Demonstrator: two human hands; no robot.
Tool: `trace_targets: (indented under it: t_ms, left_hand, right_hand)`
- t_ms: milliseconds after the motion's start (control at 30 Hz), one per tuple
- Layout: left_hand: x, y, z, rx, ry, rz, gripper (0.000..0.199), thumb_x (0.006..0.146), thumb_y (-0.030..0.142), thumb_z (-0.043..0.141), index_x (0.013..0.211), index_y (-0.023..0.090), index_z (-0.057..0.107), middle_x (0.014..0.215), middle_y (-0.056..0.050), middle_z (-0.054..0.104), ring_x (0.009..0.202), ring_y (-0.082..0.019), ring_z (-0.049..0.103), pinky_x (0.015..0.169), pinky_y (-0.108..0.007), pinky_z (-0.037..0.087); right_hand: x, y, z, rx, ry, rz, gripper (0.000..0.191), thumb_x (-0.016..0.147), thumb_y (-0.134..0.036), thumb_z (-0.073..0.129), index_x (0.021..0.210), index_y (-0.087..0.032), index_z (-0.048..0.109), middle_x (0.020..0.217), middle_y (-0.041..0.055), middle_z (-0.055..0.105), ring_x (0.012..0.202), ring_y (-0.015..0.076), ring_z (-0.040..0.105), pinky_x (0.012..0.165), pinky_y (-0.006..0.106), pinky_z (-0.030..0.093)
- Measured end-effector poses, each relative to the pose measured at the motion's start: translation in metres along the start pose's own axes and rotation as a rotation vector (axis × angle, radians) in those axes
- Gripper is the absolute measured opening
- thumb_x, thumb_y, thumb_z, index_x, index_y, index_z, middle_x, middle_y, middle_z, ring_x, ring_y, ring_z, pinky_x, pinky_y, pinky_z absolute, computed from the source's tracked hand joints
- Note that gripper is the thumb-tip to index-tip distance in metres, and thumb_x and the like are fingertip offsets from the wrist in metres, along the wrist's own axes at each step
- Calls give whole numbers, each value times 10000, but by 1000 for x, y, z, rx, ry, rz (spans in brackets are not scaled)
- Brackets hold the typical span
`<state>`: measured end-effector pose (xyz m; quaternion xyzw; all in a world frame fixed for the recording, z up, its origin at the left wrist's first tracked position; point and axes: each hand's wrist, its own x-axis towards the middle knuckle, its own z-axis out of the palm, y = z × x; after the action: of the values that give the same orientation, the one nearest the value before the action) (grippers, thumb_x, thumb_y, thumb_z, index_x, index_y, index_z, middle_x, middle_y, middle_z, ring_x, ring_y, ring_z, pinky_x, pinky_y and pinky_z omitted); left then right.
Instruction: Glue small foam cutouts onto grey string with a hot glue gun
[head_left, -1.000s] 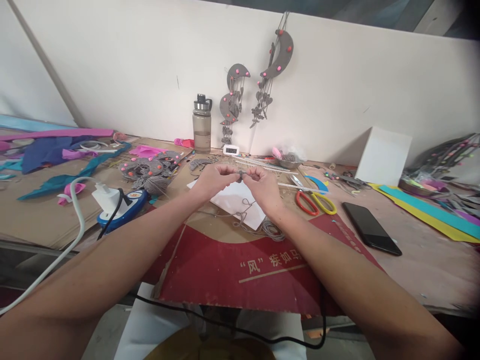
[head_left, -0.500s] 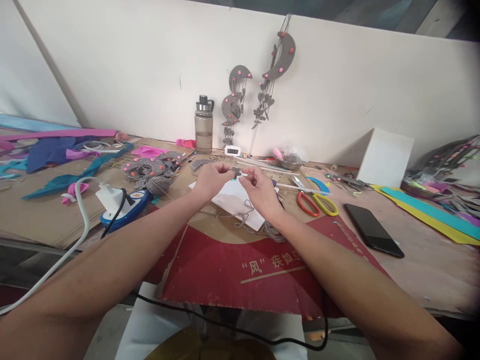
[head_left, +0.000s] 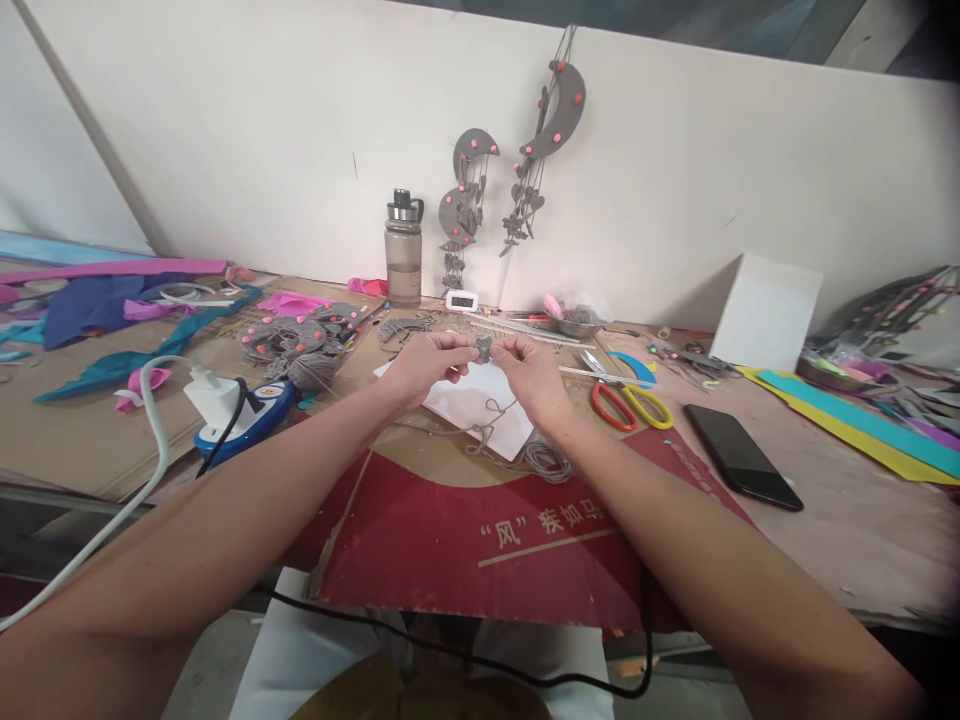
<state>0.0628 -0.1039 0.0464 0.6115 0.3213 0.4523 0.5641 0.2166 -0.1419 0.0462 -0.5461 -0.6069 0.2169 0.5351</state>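
Between my two hands is a small grey piece [head_left: 484,348] with a greenish middle, too small to name surely. My left hand [head_left: 435,365] pinches it from the left with thumb and fingertips. From the other side, my right hand [head_left: 529,372] grips its right edge. Beneath the hands lies a white sheet of paper [head_left: 457,405] with a loose strand of grey yarn [head_left: 491,425] across it. A coil of the same yarn rests by my right wrist. Red-and-yellow-handled scissors [head_left: 616,400] lie to the right.
A red and brown cardboard sheet [head_left: 420,550] covers the table's front. A phone [head_left: 742,455] lies at right; a power strip [head_left: 251,425] with a white plug sits at left. A water bottle [head_left: 404,250] and small clock [head_left: 462,300] stand behind. Grey crescent hangings [head_left: 566,110] hang on the wall.
The small grey piece has turned and now shows a greenish face between my fingers. My hands have shifted slightly, and the whole view has moved a little.
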Motion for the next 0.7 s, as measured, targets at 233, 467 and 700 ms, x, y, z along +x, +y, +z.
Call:
trace_targets:
  t_ms: [233, 467, 700]
  left_hand:
    - [-6, 10, 1, 241, 30, 72, 151, 661, 292, 683, 615, 149, 662, 549, -10, 580, 485, -82, 458, 476, -217, 344]
    - [6, -4, -14, 378, 212, 178, 142, 674, 292, 656, 632, 156, 658, 536, 1, 573, 468, -78, 441, 460, -207, 323]
    - [29, -10, -55, 180, 516, 255, 145, 696, 287, 661, 667, 146, 642, 513, 5, 557, 424, -68, 431, 410, -198, 290]
  right_hand:
    - [-2, -2, -1, -109, -59, -56, 191, 771, -344, 524, 734, -174, 600, 615, -23, 519, 568, 105, 411, 544, 235, 312]
    - [-7, 0, 5, -145, -90, -110, 235, 807, -318, 509, 975, -171, 581, 684, -25, 547, 616, 122, 473, 606, 254, 364]
    - [-11, -5, 5, -128, -161, -177, 238, 861, -325, 444, 869, -185, 637, 842, 9, 638, 751, 133, 535, 688, 262, 389]
